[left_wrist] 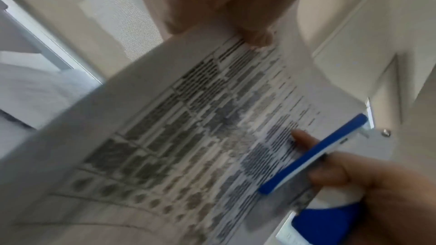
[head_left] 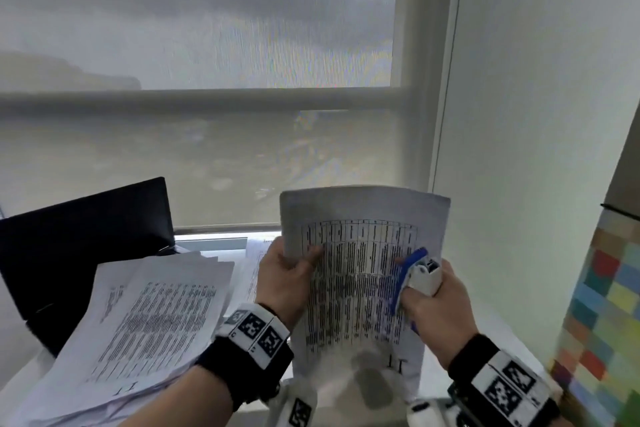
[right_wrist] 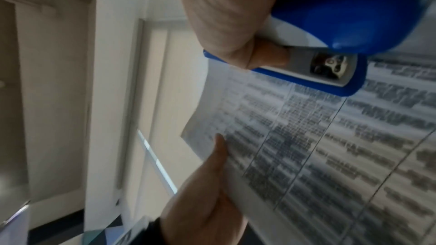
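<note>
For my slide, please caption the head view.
Left hand holds printed sheets upright; right hand holds a blue stapler at their right edge.

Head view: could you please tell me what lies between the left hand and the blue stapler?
Between the left hand and the stapler only the held sheets span, their printed table bare; the head view shows it plainly.

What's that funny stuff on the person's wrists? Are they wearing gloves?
No gloves: the left hand and right hand are bare. Each wrist wears a wide black strap topped with white blocks printed with black pixel-like squares. A white box with a similar marking hangs under the left wrist.
</note>
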Demonstrator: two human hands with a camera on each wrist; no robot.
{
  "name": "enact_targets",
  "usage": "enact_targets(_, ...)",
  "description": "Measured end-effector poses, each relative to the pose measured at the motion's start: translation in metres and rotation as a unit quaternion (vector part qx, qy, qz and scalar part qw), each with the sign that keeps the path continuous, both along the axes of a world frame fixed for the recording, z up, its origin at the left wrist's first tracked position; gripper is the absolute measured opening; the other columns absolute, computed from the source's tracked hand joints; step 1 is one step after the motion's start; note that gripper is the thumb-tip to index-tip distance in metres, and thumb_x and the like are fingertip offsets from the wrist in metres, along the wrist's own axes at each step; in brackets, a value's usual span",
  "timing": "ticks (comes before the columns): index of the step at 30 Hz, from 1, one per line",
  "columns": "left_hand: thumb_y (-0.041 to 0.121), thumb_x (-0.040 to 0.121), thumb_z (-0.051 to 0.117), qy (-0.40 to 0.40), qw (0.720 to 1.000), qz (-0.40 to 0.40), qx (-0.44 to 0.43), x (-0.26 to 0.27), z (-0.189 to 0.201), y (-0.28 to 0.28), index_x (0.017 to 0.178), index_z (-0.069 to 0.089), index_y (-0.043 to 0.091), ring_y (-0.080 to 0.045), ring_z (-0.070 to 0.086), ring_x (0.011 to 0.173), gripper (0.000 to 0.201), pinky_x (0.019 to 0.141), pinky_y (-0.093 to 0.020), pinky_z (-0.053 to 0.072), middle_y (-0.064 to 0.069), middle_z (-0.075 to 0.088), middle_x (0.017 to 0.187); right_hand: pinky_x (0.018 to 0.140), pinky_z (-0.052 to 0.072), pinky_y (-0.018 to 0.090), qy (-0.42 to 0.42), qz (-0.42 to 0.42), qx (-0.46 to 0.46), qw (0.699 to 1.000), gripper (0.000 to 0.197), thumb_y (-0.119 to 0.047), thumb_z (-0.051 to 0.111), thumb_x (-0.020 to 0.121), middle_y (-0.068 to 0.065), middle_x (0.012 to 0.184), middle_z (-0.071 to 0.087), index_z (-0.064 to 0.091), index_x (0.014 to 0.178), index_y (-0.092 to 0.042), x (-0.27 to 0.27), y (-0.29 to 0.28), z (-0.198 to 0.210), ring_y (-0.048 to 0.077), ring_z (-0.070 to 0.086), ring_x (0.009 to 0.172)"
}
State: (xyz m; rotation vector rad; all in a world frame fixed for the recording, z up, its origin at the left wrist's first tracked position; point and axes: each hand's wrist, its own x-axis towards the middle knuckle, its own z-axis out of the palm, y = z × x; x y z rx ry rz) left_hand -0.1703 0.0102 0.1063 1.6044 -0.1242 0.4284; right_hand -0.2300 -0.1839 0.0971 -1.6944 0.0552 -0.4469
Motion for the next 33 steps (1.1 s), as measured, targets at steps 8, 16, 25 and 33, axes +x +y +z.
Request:
enact_targets(8,0.014,0.083,0.073,0.045,0.997,-0.044,0.036,-0.003,-0.010,0.006,0.088,0.065,0.028,-0.017,0.070,0.088,0.016,0.081,-0.036,0.057,0.001,0.073,0.091,0.043,0.038,0.023,0.033,0.031,-0.082,0.996,0.029,0.011,0.055,0.072,0.014,0.067,0.054,0.059,0.096,-0.006,-0.003,0.000,-0.006,0.018,0.046,0.049)
enact_targets(16,0.012,0.087,0.070,0.017,1.000,0.018,-0.012,-0.002,-0.013,0.005,0.084,0.067,0.020,-0.023,0.069,0.081,0.009,0.081,-0.049,0.057,-0.002,0.073,0.081,0.056,0.041,0.032,0.040,-0.001,-0.081,0.996,0.035,-0.016,0.057,0.059,0.001,0.067,0.056,0.060,0.092,-0.026,0.001,0.006,-0.011,0.017,0.047,0.055)
enact_targets(25,0.017,0.095,0.059,-0.010,0.997,0.024,-0.069,0.001,-0.005,0.007,0.082,0.062,0.011,-0.016,0.064,0.072,0.015,0.076,-0.043,0.054,-0.004,0.071,0.078,0.044,0.037,0.023,0.026,0.014,-0.072,0.997,0.028,0.009,0.057,0.072,0.010,0.072,0.049,0.056,0.093,-0.009,0.000,0.001,-0.010,0.020,0.043,0.053)
enact_targets(33,0.022,0.096,0.056,-0.029,1.000,-0.004,-0.004,0.005,-0.003,0.007,0.094,0.053,0.015,-0.031,0.065,0.091,0.008,0.086,-0.052,0.053,-0.013,0.067,0.094,0.043,0.034,0.022,0.009,0.005,-0.039,0.999,0.031,0.012,0.055,0.071,0.009,0.069,0.050,0.057,0.095,-0.008,0.007,0.000,-0.011,0.018,0.041,0.051)
